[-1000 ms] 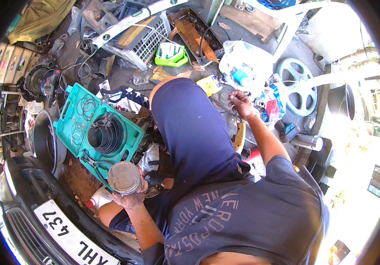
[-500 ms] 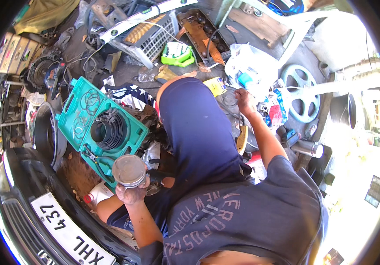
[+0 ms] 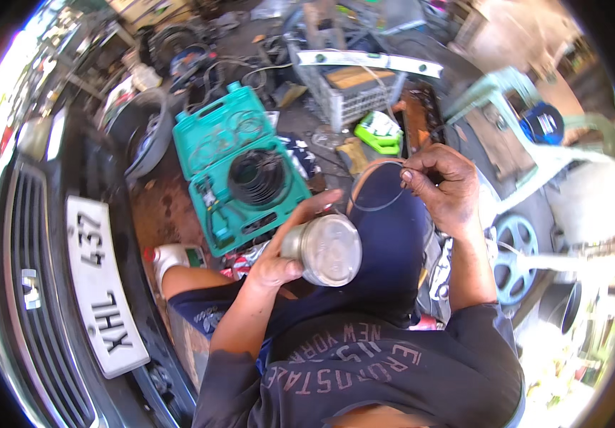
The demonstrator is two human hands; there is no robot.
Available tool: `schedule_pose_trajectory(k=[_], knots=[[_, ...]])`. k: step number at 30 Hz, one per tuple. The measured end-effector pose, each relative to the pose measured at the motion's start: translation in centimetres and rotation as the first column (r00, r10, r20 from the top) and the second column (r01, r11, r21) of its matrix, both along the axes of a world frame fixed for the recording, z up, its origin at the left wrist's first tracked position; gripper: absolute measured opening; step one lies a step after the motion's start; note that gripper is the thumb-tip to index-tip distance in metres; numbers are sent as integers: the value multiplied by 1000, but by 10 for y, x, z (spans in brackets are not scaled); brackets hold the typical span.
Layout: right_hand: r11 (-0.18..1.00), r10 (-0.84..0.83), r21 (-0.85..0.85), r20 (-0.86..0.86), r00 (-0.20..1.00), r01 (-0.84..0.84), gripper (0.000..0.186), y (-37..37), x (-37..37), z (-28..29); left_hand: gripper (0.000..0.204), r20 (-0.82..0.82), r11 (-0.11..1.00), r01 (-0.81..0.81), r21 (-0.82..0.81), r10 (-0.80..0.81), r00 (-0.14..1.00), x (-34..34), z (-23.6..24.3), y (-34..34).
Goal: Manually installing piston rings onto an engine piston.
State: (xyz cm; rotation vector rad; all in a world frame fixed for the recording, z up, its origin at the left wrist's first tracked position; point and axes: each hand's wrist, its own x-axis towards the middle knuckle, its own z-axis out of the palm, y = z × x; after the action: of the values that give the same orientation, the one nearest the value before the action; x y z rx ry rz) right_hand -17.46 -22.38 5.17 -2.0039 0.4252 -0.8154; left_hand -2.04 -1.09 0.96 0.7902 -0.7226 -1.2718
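My left hand (image 3: pixel 273 265) grips a piston (image 3: pixel 332 250), its round grey crown turned up. Between the thumb and fingertips of my right hand (image 3: pixel 450 187) is pinched a thin metal piston ring (image 3: pixel 375 210), held above my knee and apart from the piston. Beyond my left hand lies an opened teal tool case (image 3: pixel 184 146) on the ground. In it sit black nested bands (image 3: pixel 256 177), a pair of pliers (image 3: pixel 211 198) and loose thin rings (image 3: pixel 237 121).
A car's black front end with a white plate (image 3: pixel 125 342) stands close on the left. Ahead are a dark tub (image 3: pixel 161 135), a white spirit level (image 3: pixel 350 58), a grey crate (image 3: pixel 339 107) and a green container (image 3: pixel 377 135). A pale green chair (image 3: pixel 482 89) and blue wheel (image 3: pixel 518 246) stand right.
My right hand has come back from the clutter on the right and now holds a piston ring. My left hand has brought the piston nearer the middle. The view has turned.
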Motion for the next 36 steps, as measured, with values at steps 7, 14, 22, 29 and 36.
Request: schedule_pose_trajectory(k=[7,14,22,29,36], knots=[[951,277,-110,-114,954,-289,10,28,76,21,101,-85,981,-191,13,192,978,9,-10,27],[748,566,-230,-267,780,-622,10,59,155,40,53,-136,955,-272,117,286,948,43,-15,56],[780,593,-201,-67,802,-593,13,74,194,-19,16,-227,890,-455,12,446,866,74,-41,61],[865,502,64,-85,861,-498,8,78,209,-59,22,-37,779,-620,91,625,780,78,-44,61],[841,523,247,-145,840,-481,4,84,214,-54,25,35,720,-686,104,687,726,82,-51,68]])
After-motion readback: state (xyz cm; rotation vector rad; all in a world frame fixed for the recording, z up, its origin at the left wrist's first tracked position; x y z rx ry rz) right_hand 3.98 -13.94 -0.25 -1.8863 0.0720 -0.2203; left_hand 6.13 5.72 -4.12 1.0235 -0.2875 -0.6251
